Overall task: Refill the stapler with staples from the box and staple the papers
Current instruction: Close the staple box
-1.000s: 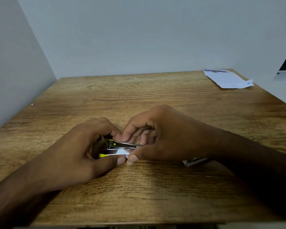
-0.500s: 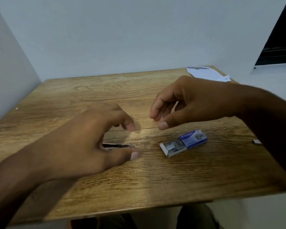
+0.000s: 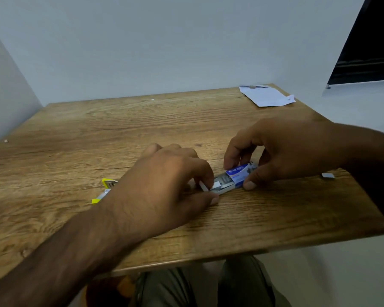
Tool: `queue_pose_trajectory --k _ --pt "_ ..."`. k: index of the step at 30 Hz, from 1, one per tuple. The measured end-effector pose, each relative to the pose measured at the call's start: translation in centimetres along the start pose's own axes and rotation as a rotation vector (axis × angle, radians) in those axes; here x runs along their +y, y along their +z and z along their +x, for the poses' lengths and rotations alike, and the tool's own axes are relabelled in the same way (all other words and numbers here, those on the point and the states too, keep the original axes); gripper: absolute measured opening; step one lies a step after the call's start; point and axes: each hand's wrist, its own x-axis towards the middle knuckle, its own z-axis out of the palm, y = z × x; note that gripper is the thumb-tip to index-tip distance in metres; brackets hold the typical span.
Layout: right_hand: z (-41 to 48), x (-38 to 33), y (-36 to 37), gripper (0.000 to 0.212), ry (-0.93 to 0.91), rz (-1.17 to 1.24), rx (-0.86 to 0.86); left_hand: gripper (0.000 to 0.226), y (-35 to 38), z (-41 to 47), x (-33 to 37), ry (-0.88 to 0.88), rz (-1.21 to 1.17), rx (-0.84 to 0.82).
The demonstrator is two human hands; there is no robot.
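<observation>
Seen from the head camera, a wood-grain tabletop [image 3: 75, 140] fills the middle of the frame, set into a corner of pale walls. Both hands meet on the staple box [image 3: 242, 171], which lies flat on the tabletop right of centre, slid partly open. Its blue printed sleeve points toward the right hand [image 3: 282, 151], and its grey tray [image 3: 223, 183] sticks out toward the left hand [image 3: 164, 185].

The right hand grips the sleeve. Its fingers [image 3: 231, 160] are curled down over the far side and its thumb [image 3: 249, 185] is pressed against the near side, so the box is clamped between them.

The left hand reaches across from the lower left, knuckles up. Its curled fingertips close on the tray's open end beside a small white flap [image 3: 203, 186], and its thumb [image 3: 213, 199] lies on the tabletop touching the tray's near corner. Rows of staples show inside the tray. Whether the left fingers have hold of a strip cannot be told.

The stapler [image 3: 105, 189], yellow and metal, lies on the tabletop left of the box. It is apart from the box and mostly hidden behind the left wrist, with neither hand on it. The papers [image 3: 266, 96] lie at the far right corner, well apart from the hands.

A small grey piece [image 3: 327, 175] sits near the right forearm, too small to identify. The person's knees [image 3: 164, 289] show below the near edge.
</observation>
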Motion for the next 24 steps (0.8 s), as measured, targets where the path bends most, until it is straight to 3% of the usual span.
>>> queue_pose_trajectory --k 5,9,14,24 --pt "-0.1 0.1 0.5 0.032 -0.004 0.056 0.051 0.04 0.1 -0.4 0.1 -0.096 -0.046 0.054" --pt "-0.2 0.0 0.6 0.032 0.003 0.071 0.068 0.029 0.3 -0.5 0.1 -0.17 -0.153 0.114" --pt "-0.1 0.0 0.7 0.032 -0.003 0.078 0.093 0.021 0.9 -0.2 0.0 -0.106 -0.177 0.149" --pt "0.4 -0.1 1.2 0.03 -0.031 0.141 0.094 0.014 0.7 0.3 0.2 -0.15 -0.219 0.127"
